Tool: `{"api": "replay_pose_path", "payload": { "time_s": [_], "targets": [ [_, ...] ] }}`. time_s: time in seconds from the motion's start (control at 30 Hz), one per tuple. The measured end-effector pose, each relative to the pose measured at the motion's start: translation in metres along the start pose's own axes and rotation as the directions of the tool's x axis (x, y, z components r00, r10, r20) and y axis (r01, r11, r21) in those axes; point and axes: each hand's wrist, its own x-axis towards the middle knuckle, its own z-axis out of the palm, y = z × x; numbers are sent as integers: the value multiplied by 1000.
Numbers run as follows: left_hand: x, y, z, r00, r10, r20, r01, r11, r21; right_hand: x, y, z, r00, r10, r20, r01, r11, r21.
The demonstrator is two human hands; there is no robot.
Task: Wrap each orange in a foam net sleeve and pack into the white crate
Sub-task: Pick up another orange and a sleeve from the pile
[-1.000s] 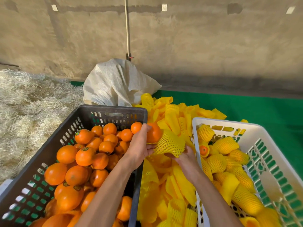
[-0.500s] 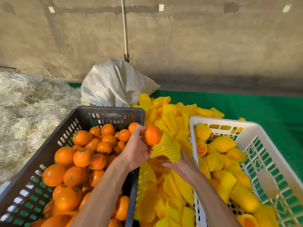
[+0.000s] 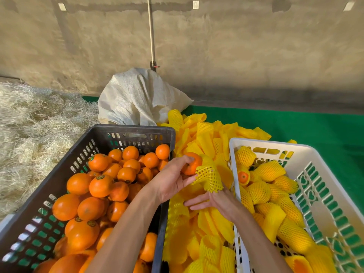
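Observation:
My left hand [image 3: 171,181] grips a bare orange [image 3: 192,164] over the gap between the two crates. Its fingertips touch the mouth of a yellow foam net sleeve [image 3: 209,179], stretched open just right of the orange. My right hand [image 3: 215,202] is under the sleeve and holds it up; its upper fingers are hidden inside the net and two lower fingers point left. The black crate [image 3: 134,129] on the left is full of bare oranges [image 3: 100,185]. The white crate [image 3: 275,145] on the right holds several wrapped oranges [image 3: 269,170].
A heap of loose yellow sleeves [image 3: 204,134] fills the space between the crates. A white woven sack [image 3: 141,97] stands behind it, with a pole [image 3: 151,36] against the wall. Straw [image 3: 29,125] lies to the left and a green mat [image 3: 299,125] to the right.
The left hand brought the orange from behind the sleeve round to its open mouth. The right hand turned the sleeve and stretched it wider, and both hands sank a little.

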Motion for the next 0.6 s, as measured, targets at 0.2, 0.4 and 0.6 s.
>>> {"api": "replay_pose_path", "payload": {
  "time_s": [0.2,0.4,0.6],
  "targets": [
    [-1,3,0,999,-26,-24,28,994,102,-4,-1,3,988,-58,-141,57,998,-13],
    [-3,3,6,996,-39,-84,48,993,109,-2,-12,3,848,-304,-434,333,943,-11],
    [2,-3,12,989,-21,-143,51,976,211,-1,-10,-7,901,-201,-385,348,863,365]
  ]
}}
